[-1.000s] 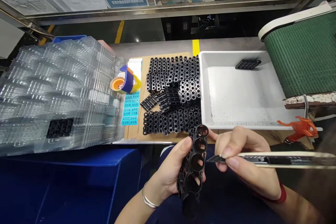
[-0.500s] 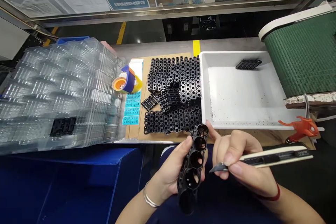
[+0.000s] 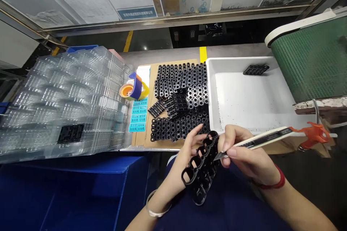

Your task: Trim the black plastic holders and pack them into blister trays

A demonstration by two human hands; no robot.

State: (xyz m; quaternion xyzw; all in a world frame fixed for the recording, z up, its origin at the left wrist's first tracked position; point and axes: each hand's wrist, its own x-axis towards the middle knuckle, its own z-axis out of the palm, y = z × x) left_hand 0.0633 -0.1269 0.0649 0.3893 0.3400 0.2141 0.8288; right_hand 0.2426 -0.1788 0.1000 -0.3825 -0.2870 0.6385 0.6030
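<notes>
My left hand (image 3: 182, 162) supports a black plastic part with rows of round holes (image 3: 202, 168), tilted in front of the palm. Its fingers are loosely spread behind the part and partly show through the holes. My right hand (image 3: 244, 151) is closed around a pale-handled utility knife (image 3: 260, 139). The bare blade points left, close to the part's right side; whether it touches cannot be made out. The right fingertips are by the part's upper end. Many similar black parts (image 3: 179, 128) stand in rows on a cardboard sheet (image 3: 141, 139) beyond the hands.
On the left are stacked clear plastic trays (image 3: 76, 90) above a blue bin (image 3: 89, 187). A tape dispenser (image 3: 135, 88) stands beside blue labels (image 3: 138, 118). To the right are a white tray (image 3: 211, 75) with one black part (image 3: 256, 69), a green conveyor belt (image 3: 309, 57) and an orange-handled tool (image 3: 316, 131).
The black part has been turned and tilted, so more of its broad side shows. My left fingers have loosened and spread. The knife blade has come nearer to the part.
</notes>
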